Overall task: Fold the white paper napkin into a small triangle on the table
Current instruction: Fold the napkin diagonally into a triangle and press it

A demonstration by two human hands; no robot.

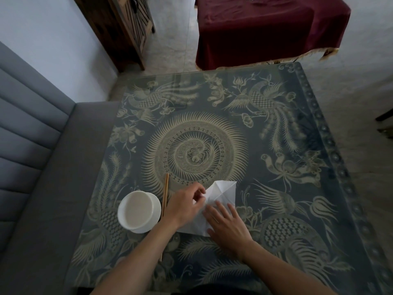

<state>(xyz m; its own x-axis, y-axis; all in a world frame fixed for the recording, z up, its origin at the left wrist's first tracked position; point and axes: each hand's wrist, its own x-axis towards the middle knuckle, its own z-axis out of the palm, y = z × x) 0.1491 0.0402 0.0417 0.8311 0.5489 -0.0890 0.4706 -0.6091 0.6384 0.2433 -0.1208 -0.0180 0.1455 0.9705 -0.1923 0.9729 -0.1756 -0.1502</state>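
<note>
The right hand [228,225] is lying flat on the white creased paper napkin [221,193], keeping it from sliding, while the left hand [187,204] is pinching its edge to fold.

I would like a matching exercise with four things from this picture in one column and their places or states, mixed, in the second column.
Things:
1. white paper napkin
2. round white bowl
3. thin wooden chopsticks
4. dark red cloth

Places or states:
A. draped over furniture beyond the patterned table
B. partly folded under both hands, left hand and right hand
C. left of the chopsticks
D. between bowl and napkin

Pairs: 1-B, 2-C, 3-D, 4-A
</note>
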